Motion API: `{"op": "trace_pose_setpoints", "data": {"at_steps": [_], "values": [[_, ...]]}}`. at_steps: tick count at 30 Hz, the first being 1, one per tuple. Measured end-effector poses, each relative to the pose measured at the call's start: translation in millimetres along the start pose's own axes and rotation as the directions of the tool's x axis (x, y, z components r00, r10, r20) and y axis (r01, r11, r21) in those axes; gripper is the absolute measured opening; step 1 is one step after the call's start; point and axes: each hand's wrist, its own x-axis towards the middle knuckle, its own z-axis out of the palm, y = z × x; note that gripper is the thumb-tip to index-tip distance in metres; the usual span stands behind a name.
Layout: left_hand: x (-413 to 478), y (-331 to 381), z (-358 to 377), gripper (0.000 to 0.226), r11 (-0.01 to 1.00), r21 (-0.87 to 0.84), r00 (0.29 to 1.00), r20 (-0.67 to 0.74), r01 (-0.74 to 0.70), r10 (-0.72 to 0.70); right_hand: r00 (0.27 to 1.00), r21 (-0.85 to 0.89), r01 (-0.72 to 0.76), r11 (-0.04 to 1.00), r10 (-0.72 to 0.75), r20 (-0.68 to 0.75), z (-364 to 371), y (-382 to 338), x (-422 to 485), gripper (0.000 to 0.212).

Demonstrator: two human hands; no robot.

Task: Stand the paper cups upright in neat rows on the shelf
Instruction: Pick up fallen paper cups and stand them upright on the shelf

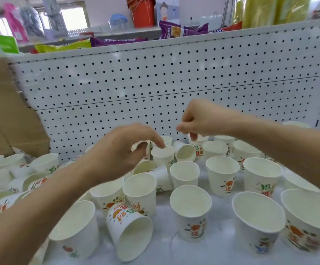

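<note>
Shelf [220, 222] holds paper cups [190, 201] beneath hands: left hand [121, 150], right hand [203, 119].

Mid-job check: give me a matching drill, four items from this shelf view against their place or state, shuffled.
1 red plastic bucket
2 brown cardboard box
3 printed white paper cup left of front centre
4 printed white paper cup at front centre

a upright
b far left
c tipped over
d up top, at the back

Pairs: 1-d, 2-b, 3-c, 4-a
</note>
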Motion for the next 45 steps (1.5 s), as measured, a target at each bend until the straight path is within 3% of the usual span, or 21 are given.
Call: {"op": "trace_pose_setpoints", "data": {"at_steps": [2,4,5,7,11,14,17,22,26,31,34,35,37,40,43,45], "values": [[19,-14,-3,0.027,0.983,0.015,0.983,0.010,0.183,-0.183,0.999,-0.002,0.016,1.000,-0.016,-0.038,-15,22,15,0.022],[36,-26,9,0.014,0.961,0.098,0.953,0.138,0.259,-0.271,0.997,-0.043,0.031,0.999,-0.028,0.076,-10,43,25,0.009],[41,-30,20,0.013,0.951,0.168,0.933,0.212,0.259,-0.291,0.989,-0.090,0.048,0.995,-0.035,0.143,-3,50,28,0.004],[46,-37,42,0.018,0.920,0.320,0.894,0.305,0.228,-0.328,0.979,-0.237,0.106,0.966,-0.060,0.193,18,60,36,0.013],[49,-48,63,0.015,0.896,0.395,0.909,0.264,0.202,-0.321,0.975,-0.461,0.210,0.862,-0.150,0.164,50,72,62,0.032],[48,-51,68,0.018,0.898,0.406,0.928,0.241,0.170,-0.285,0.952,-0.553,0.299,0.778,-0.205,0.226,65,70,77,0.021],[43,-56,66,0.016,0.896,0.422,0.944,0.216,0.141,-0.250,0.955,-0.521,0.296,0.801,-0.229,0.189,63,67,86,0.010],[39,-62,61,0.014,0.908,0.384,0.951,0.178,0.168,-0.251,0.988,-0.495,0.139,0.858,-0.084,0.130,49,65,97,0.026],[38,-64,61,0.015,0.900,0.393,0.945,0.178,0.187,-0.274,0.988,-0.534,0.075,0.842,0.009,0.153,50,63,100,0.015],[38,-62,61,0.014,0.894,0.407,0.941,0.189,0.185,-0.281,0.985,-0.548,0.044,0.835,0.055,0.162,51,62,100,0.025],[39,-63,60,0.014,0.896,0.402,0.939,0.192,0.191,-0.286,0.993,-0.520,0.098,0.848,-0.047,0.110,45,61,97,0.015],[39,-63,60,0.014,0.896,0.400,0.938,0.194,0.191,-0.287,0.987,-0.468,0.141,0.872,-0.085,0.137,42,64,96,0.010],[40,-63,60,0.015,0.895,0.402,0.937,0.198,0.191,-0.289,0.956,-0.375,0.242,0.895,-0.155,0.247,40,70,90,0.019],[41,-62,60,0.015,0.901,0.378,0.928,0.210,0.214,-0.309,0.915,-0.469,0.337,0.817,-0.168,0.366,48,72,82,0.025],[40,-63,61,0.012,0.912,0.318,0.913,0.229,0.258,-0.338,0.926,-0.561,0.347,0.752,-0.179,0.333,57,67,80,0.009],[39,-64,61,0.012,0.917,0.292,0.907,0.240,0.272,-0.346,0.941,-0.543,0.313,0.779,-0.180,0.285,58,62,78,0.015]]}}
